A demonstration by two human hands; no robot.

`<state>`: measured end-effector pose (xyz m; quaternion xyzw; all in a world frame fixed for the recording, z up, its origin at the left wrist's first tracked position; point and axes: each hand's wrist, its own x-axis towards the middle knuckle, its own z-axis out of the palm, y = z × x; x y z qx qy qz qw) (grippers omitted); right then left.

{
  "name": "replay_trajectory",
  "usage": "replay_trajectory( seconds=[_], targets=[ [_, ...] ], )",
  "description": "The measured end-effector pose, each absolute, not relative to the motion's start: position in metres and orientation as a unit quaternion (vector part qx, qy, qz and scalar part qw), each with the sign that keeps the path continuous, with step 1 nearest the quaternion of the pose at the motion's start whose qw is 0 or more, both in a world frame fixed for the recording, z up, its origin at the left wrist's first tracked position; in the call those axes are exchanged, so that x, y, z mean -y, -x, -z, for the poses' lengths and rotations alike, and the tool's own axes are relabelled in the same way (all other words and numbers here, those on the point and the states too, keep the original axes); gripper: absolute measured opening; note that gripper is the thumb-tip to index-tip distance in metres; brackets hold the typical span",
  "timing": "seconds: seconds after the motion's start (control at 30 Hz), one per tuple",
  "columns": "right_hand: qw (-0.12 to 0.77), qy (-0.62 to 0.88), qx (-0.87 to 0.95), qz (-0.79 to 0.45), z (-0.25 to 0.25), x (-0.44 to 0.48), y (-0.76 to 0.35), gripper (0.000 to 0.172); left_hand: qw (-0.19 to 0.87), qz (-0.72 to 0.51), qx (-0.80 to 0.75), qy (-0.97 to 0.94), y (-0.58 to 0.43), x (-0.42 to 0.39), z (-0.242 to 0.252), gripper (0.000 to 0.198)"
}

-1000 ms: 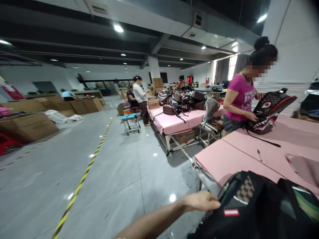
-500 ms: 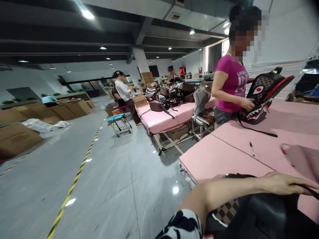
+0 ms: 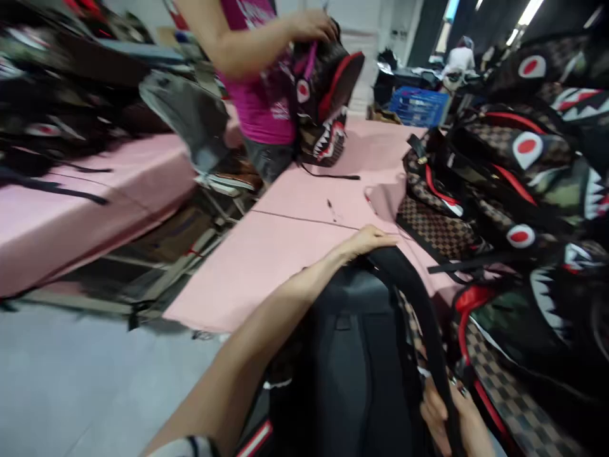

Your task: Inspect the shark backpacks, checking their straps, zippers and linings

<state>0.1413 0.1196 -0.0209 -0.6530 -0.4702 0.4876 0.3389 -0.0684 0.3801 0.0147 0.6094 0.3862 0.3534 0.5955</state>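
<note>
A black backpack (image 3: 361, 355) stands upright close in front of me, its padded back panel facing me. My left hand (image 3: 368, 241) is at its top, fingers closed on the upper end of a black shoulder strap (image 3: 421, 285). Lower down on the right side, my right hand (image 3: 445, 412) has its fingers wrapped round the same strap near its lower end. Checkered fabric shows between strap and bag.
A pink table (image 3: 285, 241) carries a pen (image 3: 332, 209). Across it a person in a magenta shirt (image 3: 264, 95) handles a shark-face backpack (image 3: 323, 101). Piled backpacks (image 3: 514, 158) crowd the right; another pink table (image 3: 143, 165) stands left.
The view has swung right and down, bringing my right hand and the piled bags into sight. The person across the table has raised a hand to the top of their backpack.
</note>
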Motion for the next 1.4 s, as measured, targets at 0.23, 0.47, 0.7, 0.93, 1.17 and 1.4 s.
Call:
replay_trajectory(
  seconds=[0.23,0.47,0.7,0.93,1.17,1.4],
  targets=[
    [0.396,0.67,0.418,-0.469,0.003,-0.159,-0.16,0.051,0.619,-0.239,-0.435,-0.609,0.063,-0.384,-0.021,0.038],
    [0.447,0.584,0.294,-0.61,0.015,-0.18,-0.151,0.041,0.654,-0.214,-0.438,-0.578,0.065,-0.385,-0.016,0.035],
    [0.466,0.551,0.268,-0.638,0.021,-0.177,-0.152,0.032,0.57,-0.237,-0.476,-0.626,0.062,-0.383,-0.014,0.031],
    [0.499,0.526,0.247,-0.642,0.014,-0.178,-0.148,0.027,0.362,-0.449,-0.611,-0.542,0.056,-0.275,-0.024,0.03],
    [0.535,0.494,0.278,-0.626,0.002,-0.181,-0.139,0.032,0.746,-0.258,-0.472,-0.393,-0.021,-0.132,0.0,0.047],
    [0.484,0.569,0.377,-0.548,-0.005,-0.119,-0.172,0.043,0.688,-0.326,-0.524,-0.382,-0.034,-0.118,-0.018,0.044]
  ],
)
